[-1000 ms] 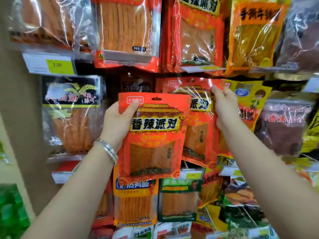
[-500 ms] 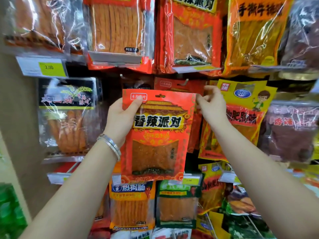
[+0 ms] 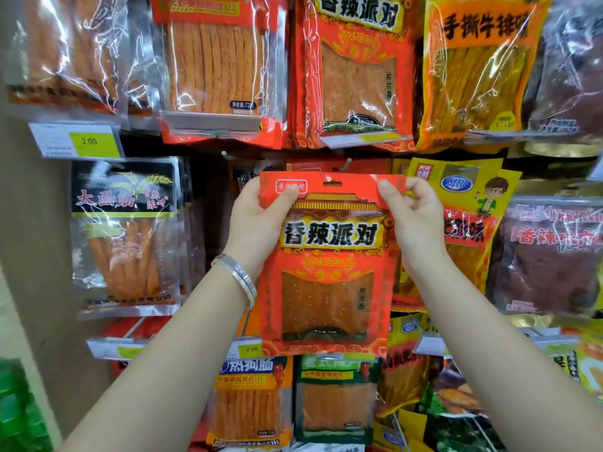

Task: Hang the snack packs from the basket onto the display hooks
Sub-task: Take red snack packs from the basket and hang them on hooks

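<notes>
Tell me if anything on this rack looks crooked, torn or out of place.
The yellow pack right of the red pack hangs askew, its top edge sloping down to the right. The red pack is not on the hook; the left hand and right hand pinch its top corners. Nothing looks torn.

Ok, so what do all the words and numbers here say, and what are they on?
"香辣派对" and "调味面制品": held red pack.
"香辣派对": upper red pack.
"手撕牛排味": orange pack.
"大面筋": black-topped pack.
"2.00": left price tag.
"2.00": lower price tag.
All the rest: too small or blurred to read.
</notes>
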Demonstrator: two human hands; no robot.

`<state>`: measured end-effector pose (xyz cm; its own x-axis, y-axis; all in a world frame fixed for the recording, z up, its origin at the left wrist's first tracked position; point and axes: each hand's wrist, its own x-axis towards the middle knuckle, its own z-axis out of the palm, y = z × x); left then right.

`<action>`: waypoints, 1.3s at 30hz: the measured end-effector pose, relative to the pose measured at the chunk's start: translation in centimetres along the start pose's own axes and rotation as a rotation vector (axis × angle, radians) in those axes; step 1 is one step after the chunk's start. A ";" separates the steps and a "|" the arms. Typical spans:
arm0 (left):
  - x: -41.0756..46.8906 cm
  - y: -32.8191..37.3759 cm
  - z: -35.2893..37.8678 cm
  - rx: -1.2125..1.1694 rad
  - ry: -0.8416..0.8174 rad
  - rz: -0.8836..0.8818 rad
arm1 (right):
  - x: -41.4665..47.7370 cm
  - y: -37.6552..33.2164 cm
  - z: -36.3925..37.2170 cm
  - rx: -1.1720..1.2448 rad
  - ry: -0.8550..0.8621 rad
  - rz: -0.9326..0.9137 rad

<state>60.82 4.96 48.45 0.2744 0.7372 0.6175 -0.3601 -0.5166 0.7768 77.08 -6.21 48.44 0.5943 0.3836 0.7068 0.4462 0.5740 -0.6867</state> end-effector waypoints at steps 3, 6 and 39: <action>0.3 0.7 0.5 0.148 0.027 0.218 | 0.7 0.0 -0.7 -0.095 0.035 -0.049; 0.5 1.6 0.9 0.360 -0.018 0.459 | 1.6 -0.5 -0.9 -0.178 0.094 -0.109; 0.5 1.7 0.8 0.317 -0.277 0.353 | 2.2 3.5 2.6 -1.172 -0.308 -0.058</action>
<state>61.01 4.10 50.17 0.4250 0.3752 0.8238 -0.1984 -0.8493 0.4892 78.22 -1.47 48.05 0.4401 0.6265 0.6433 0.8966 -0.3453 -0.2771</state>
